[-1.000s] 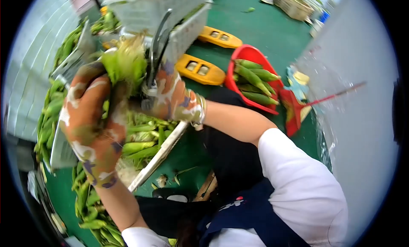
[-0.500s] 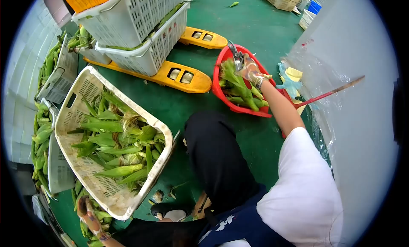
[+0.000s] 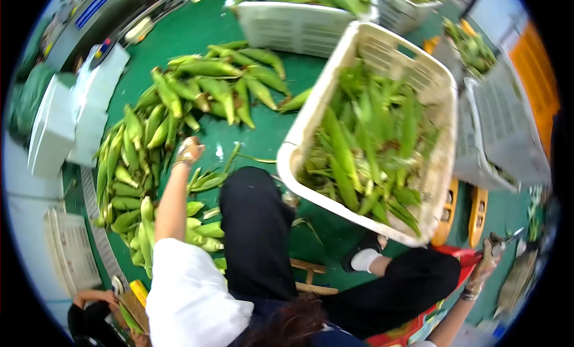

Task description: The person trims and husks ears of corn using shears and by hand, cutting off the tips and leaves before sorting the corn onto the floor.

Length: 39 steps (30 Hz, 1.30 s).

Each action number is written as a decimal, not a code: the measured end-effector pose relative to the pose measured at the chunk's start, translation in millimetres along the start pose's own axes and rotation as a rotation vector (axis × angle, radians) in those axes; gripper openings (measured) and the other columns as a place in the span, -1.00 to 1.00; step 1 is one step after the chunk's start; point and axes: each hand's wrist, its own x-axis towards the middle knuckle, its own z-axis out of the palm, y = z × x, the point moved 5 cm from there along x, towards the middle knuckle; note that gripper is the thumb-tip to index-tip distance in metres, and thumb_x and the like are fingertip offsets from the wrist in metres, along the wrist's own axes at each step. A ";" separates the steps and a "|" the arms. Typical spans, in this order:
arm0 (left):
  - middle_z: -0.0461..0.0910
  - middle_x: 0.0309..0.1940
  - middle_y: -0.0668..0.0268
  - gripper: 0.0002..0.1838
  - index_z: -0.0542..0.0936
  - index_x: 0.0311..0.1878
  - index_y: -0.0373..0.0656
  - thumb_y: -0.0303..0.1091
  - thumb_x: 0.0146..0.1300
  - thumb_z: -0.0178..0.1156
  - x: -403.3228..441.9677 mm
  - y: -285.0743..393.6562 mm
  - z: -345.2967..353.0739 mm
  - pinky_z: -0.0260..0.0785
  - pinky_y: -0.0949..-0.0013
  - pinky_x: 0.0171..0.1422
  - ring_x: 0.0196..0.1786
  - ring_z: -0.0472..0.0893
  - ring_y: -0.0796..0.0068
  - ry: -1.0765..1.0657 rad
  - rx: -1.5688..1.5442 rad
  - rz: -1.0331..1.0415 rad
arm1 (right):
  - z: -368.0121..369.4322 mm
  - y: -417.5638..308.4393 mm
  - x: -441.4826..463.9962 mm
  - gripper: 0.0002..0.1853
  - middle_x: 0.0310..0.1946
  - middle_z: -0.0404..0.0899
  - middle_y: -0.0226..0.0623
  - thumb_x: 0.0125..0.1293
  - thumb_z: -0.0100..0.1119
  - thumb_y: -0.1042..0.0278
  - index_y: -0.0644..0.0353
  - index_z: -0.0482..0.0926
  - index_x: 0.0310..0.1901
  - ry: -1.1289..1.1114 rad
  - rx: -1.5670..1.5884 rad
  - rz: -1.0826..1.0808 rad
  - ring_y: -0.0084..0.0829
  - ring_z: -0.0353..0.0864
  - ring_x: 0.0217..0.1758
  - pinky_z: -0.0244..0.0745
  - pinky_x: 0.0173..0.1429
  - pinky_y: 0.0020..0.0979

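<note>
My gloved left hand (image 3: 190, 151) reaches out over the green floor, beside the inner edge of a curved pile of unhusked corn ears (image 3: 158, 134). Its fingers look loosely apart, with nothing visible in them. At the lower right, my gloved right hand (image 3: 490, 258) is closed on pruning shears (image 3: 513, 234), whose metal end points outward. That hand is above the rim of a red basket (image 3: 461, 255), partly hidden by my leg. A tilted white crate (image 3: 289, 165) in front of me holds green husks and leaves (image 3: 371, 149).
More corn fills a white crate (image 3: 299, 30) at the back. Stacked crates (image 3: 508, 119) and a yellow pallet jack (image 3: 476, 215) stand on the right. A co-worker (image 3: 95, 314) sits at lower left. Styrofoam boxes (image 3: 54, 128) line the left side.
The view has swung left, bringing the corn pile into full sight. My left hand has moved from beside the tilted crate to the pile; my right hand still grips the shears near the red basket.
</note>
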 end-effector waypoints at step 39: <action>0.56 -0.40 0.00 -0.44 0.41 0.01 -0.38 -0.17 0.03 0.24 -249.2 352.8 -8.1 0.39 0.16 -0.25 -0.35 0.55 0.12 -0.237 -0.405 1.148 | 192.2 -204.6 -7.7 -0.48 -0.27 0.46 -0.33 -0.09 0.41 0.25 0.17 0.37 -0.11 -0.060 1.175 0.100 -0.48 0.46 -0.24 0.45 -0.10 -0.41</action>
